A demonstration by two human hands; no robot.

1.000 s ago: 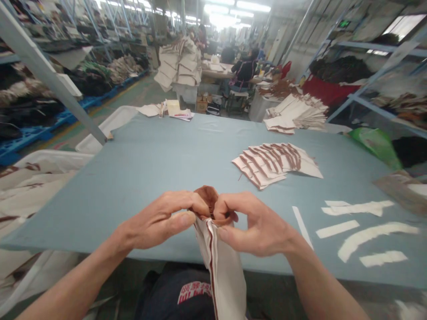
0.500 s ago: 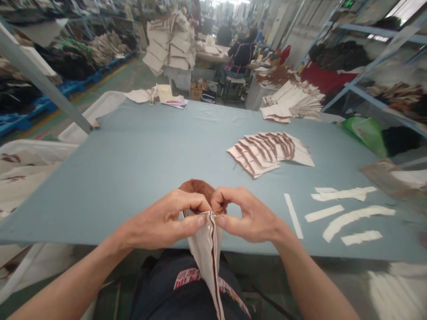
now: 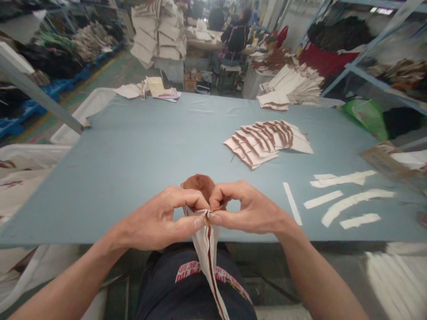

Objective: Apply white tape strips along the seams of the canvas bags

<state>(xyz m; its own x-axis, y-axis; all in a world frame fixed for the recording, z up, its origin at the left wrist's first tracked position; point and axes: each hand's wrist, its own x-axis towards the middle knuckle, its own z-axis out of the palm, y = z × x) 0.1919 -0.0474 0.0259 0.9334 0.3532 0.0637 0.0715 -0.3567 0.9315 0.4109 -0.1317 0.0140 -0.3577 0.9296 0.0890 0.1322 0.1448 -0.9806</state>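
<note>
Between my hands hangs a cream fabric piece (image 3: pixel 203 249) with a dark brown seam line running down it and a brown lining (image 3: pixel 199 183) showing at its upper end. My left hand (image 3: pixel 170 215) pinches the top of the seam from the left, thumb below and fingers above. From the other side my right hand (image 3: pixel 245 209) pinches the same spot, its thumb almost meeting the left one. The lower end of the fabric drops past the table's front edge in front of my dark apron (image 3: pixel 190 289). What lies right under the fingertips is hidden.
On the blue-green table (image 3: pixel 133 155) lies a fanned stack of cream-and-brown pieces (image 3: pixel 267 142). Pale strips (image 3: pixel 356 204) lie to its right. Another cream stack (image 3: pixel 290 89) stands at the far edge. White bins (image 3: pixel 36 153) stand at the left; a person (image 3: pixel 235 40) sits beyond.
The view has tilted slightly down and shifted, so the table's contents appear a little higher. Both hands keep their pinch on the fabric with hardly any movement.
</note>
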